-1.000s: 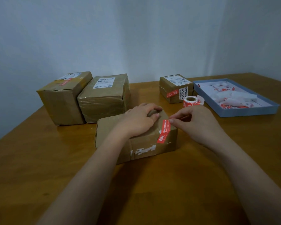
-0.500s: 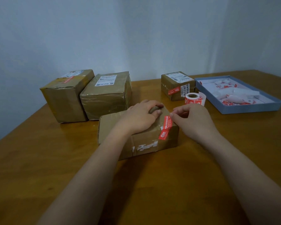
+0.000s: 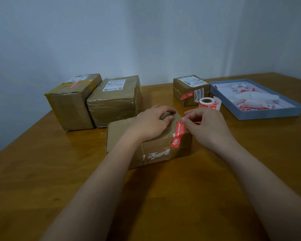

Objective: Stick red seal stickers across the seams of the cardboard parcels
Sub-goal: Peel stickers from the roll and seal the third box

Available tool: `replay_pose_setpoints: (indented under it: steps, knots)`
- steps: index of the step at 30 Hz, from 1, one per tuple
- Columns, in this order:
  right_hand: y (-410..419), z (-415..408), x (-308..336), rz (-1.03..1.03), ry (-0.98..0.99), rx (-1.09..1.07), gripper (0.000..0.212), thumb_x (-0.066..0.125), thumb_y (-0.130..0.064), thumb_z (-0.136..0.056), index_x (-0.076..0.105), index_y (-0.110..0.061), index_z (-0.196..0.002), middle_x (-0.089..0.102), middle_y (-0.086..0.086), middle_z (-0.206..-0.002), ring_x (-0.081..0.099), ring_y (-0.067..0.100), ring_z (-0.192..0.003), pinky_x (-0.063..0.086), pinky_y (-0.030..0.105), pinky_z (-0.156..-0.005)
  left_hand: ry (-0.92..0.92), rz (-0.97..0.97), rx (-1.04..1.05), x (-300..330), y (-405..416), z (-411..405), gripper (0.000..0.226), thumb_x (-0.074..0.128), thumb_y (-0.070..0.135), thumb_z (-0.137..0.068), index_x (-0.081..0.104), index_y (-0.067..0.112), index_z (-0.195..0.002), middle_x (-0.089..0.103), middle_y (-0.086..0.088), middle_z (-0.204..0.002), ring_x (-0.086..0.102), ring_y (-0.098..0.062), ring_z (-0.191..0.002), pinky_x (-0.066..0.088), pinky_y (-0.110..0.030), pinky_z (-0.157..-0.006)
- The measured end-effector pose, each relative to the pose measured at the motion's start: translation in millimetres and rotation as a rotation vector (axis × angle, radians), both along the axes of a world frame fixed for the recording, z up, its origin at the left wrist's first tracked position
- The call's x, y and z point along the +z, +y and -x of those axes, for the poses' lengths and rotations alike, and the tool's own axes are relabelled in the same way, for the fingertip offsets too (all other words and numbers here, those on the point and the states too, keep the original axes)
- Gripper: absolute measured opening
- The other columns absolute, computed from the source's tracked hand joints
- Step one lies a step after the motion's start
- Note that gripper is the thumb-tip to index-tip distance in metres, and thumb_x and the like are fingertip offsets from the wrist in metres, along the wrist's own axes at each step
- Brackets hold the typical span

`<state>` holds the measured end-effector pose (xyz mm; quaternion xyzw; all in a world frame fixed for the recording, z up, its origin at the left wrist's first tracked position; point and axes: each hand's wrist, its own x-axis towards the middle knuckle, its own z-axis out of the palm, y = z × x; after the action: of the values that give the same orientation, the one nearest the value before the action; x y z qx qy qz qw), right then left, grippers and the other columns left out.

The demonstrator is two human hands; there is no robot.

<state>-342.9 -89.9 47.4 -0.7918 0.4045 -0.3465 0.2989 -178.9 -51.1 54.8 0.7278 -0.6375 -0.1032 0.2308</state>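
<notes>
Red sticker [image 3: 178, 134] runs lengthwise from parcel [image 3: 151, 146] top down over the near edge, right end. I see my left hand [image 3: 152, 123] pressing flat on top; right hand [image 3: 205, 126], fingers curled, touches the sticker's far end.

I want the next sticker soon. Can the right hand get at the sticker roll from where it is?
Probably yes: the sticker roll stands just beyond the right hand, with nothing between them.

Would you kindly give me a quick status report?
Left hand presses the near brown cardboard parcel. Right hand fingertips on the red seal sticker folded over its edge. Nothing in the way.
</notes>
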Motion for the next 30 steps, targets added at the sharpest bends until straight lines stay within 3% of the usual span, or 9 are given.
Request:
replay_pose_setpoints:
  steps: [22, 26, 30]
  knots:
    - [5, 5, 1, 0.024, -0.057, 0.069, 0.011, 0.059, -0.023, -0.092, 0.062, -0.027, -0.082, 0.058, -0.014, -0.098, 0.051, -0.006, -0.08, 0.037, 0.009, -0.064, 0.051, 0.015, -0.004, -1, -1, -1, 0.031, 0.045, 0.037, -0.099, 0.053, 0.037, -0.129, 0.048, 0.007, -0.139, 0.044, -0.017, -0.127, 0.033, -0.049, -0.109]
    - [4, 9, -3, -0.038, -0.084, 0.058, 0.01, 0.059, -0.027, -0.092, 0.063, -0.025, -0.1, 0.059, -0.015, -0.094, 0.051, -0.004, -0.082, 0.037, 0.011, -0.061, 0.051, 0.012, -0.005, -1, 1, -1, 0.032, 0.046, 0.037, -0.099, 0.054, 0.037, -0.129, 0.048, 0.006, -0.138, 0.045, -0.017, -0.125, 0.035, -0.047, -0.108]
    - [5, 17, -5, -0.076, -0.121, 0.053, 0.044, 0.063, -0.027, -0.09, 0.05, -0.03, -0.131, 0.059, -0.011, -0.107, 0.054, -0.001, -0.086, 0.04, 0.013, -0.063, 0.057, 0.141, 0.062, -1, 6, 2, 0.025, 0.058, 0.034, -0.093, 0.065, 0.03, -0.117, 0.05, 0.001, -0.124, 0.048, -0.017, -0.114, 0.04, -0.032, -0.096]
